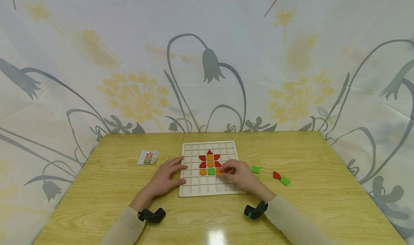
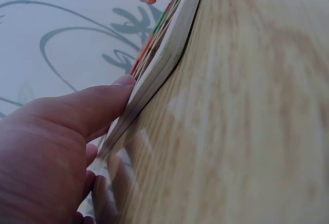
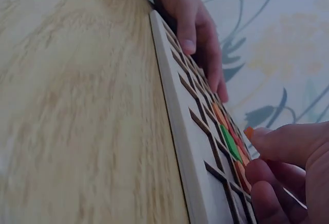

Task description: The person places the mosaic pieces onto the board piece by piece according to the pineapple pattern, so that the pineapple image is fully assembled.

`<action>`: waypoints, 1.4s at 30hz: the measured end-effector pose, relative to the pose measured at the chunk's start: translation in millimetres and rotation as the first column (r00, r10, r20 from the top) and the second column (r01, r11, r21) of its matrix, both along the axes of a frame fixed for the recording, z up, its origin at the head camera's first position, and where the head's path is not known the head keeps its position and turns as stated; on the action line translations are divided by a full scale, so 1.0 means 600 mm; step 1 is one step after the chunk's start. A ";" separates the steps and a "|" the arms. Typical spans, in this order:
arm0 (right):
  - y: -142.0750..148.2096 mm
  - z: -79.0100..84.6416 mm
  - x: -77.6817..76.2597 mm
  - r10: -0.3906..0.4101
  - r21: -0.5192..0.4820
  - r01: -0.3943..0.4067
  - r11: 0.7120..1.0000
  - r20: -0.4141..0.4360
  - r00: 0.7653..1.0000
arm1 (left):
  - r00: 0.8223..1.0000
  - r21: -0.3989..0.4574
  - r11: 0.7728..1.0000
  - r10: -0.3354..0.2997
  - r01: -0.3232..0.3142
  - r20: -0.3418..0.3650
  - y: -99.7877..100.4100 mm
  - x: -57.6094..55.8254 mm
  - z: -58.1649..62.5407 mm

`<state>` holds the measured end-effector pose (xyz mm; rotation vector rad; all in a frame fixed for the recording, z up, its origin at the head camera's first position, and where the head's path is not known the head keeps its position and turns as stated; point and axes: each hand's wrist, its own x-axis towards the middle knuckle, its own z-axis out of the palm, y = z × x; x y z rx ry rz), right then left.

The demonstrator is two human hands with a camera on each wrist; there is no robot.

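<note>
A pale wooden grid board (image 1: 194, 187) lies on the table with flat pieces in its cells. Red pieces (image 1: 217, 157) flank an orange square (image 1: 210, 157) and an orange round (image 1: 210, 164); below are a green square (image 1: 211, 171) and another orange round (image 1: 203, 172). My left hand (image 1: 166, 176) rests along the board's left edge, fingers extended, thumb at the rim. Over the board's right half, my right hand (image 1: 239, 175) pinches a small orange piece (image 3: 249, 132) between thumb and finger. Beneath those fingertips, an orange piece (image 3: 241, 174) sits beside the green one.
Right of the board lie loose green squares (image 1: 285, 181) and a red piece (image 1: 276, 175), with another green bit partly hidden by my right hand. A small printed pattern card (image 1: 148, 157) lies to the left. A flowered curtain (image 1: 207, 94) hangs behind the table.
</note>
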<state>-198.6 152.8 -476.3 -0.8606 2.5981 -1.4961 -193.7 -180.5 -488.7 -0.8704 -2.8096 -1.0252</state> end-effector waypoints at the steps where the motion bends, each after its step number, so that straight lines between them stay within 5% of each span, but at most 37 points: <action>1: -0.007 -0.001 0.001 0.016 0.003 -0.016 1.000 -0.008 1.000 | 1.000 0.002 1.000 -0.001 0.001 -0.003 0.000 0.000 0.000; 18: -0.034 -0.027 0.003 0.082 0.041 -0.080 0.996 -0.028 0.996 | 1.000 0.003 1.000 -0.006 0.006 -0.020 -0.001 0.002 0.000; 31: -0.035 -0.022 0.004 0.098 0.078 -0.093 0.993 -0.059 0.993 | 1.000 0.000 1.000 -0.010 0.010 -0.027 0.000 0.002 0.002; 42: -0.008 -0.003 -0.006 0.039 -0.033 -0.040 0.999 -0.022 0.999 | 0.998 0.004 1.000 -0.017 0.018 -0.055 0.001 0.002 0.000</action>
